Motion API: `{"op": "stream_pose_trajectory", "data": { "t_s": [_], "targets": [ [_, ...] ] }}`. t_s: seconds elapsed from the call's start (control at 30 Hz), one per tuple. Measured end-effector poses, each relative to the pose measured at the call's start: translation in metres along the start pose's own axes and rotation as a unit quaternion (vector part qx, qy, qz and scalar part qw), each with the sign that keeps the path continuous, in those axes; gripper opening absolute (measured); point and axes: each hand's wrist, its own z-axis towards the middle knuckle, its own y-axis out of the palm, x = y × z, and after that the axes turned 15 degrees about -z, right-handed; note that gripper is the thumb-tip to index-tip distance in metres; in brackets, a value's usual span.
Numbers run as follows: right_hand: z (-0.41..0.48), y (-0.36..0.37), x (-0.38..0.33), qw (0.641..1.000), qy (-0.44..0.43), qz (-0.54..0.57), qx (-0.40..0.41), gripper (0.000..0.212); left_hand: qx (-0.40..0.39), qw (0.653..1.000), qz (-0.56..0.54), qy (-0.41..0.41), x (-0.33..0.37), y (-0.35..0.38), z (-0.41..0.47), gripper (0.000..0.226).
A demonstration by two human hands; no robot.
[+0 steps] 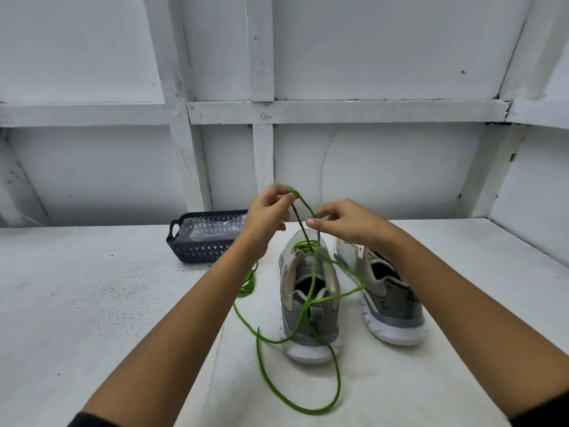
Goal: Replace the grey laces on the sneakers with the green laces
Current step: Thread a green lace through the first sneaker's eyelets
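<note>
Forearms (172, 328): both reach in from the near edge and meet above the left shoe, so the work stays centred over its eyelets.
Bench (92, 303): white and rough, it carries everything.
Lace (340, 382): green and the task's thing. It is threaded at the far end of the left shoe, rises to both hands, and trails back over the collar and heel into a wide loose loop on the near bench. The slack is probably left free so the raised strands can be drawn without dragging the shoe.
Left grip (271, 217): fingers are pinched on the lace at the top of its raised bend, held high, likely to keep that strand taut and clear.
Right grip (345, 223): thumb and fingers are pinched together on the lace, just right of the other hand and a little lower. It looks set to feed or cross its strand.
Left shoe (295, 322): upright with its heel toward the camera, so the eyelets face up under the hands. Lacing looks only begun.
Right shoe (391, 303): just beside it on the right, heel near. It is untouched, and I cannot tell whether any lace is in it.
Spare lace (248, 286): a green bunch on the bench left of the left shoe, partly under the left arm, probably kept handy for the second shoe.
Basket (197, 251): dark, at far left against the wall and well out of the way. Clear plastic (212, 231) lies inside.
Grey laces: I cannot tell where they are.
</note>
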Motion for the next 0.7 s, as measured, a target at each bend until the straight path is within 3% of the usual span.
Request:
{"op": "stream_pose_trajectory", "data": {
  "t_s": [0.1,0.13,0.2,0.3,0.4,0.47,0.53,0.63,0.7],
  "targets": [
    [0.005,-0.004,-0.011,0.987,-0.01,0.16,-0.033,0.027,0.015,0.999,-0.029,-0.014,0.002,-0.005,0.005,0.01],
    [0.008,-0.005,-0.016,0.97,-0.006,0.241,-0.037,0.028,0.026,0.998,-0.053,-0.034,0.003,-0.007,0.005,0.004],
    [0.014,-0.011,-0.026,0.914,0.009,0.405,-0.031,0.029,0.021,0.988,-0.103,-0.115,0.004,-0.006,-0.001,0.014],
    [0.028,-0.018,-0.035,0.821,0.067,0.566,0.012,0.03,-0.114,0.954,-0.141,-0.239,0.008,-0.009,-0.018,0.038],
    [0.043,-0.016,-0.031,0.766,0.112,0.632,0.041,0.032,-0.174,0.936,-0.184,-0.246,0.014,-0.013,-0.028,0.033],
    [0.045,-0.011,-0.026,0.774,0.144,0.616,0.016,0.032,-0.132,0.939,-0.224,-0.223,0.02,-0.013,-0.022,0.028],
    [0.039,-0.004,-0.022,0.818,0.16,0.548,-0.071,0.029,-0.081,0.929,-0.299,-0.202,0.027,-0.013,-0.009,0.032],
    [0.025,0.006,-0.022,0.86,0.131,0.444,-0.214,0.027,-0.042,0.901,-0.391,-0.181,0.036,-0.014,0.011,0.033],
    [0.02,0.013,-0.026,0.872,0.092,0.405,-0.26,0.029,-0.028,0.893,-0.411,-0.18,0.037,-0.011,0.02,0.033]
  ]
}}
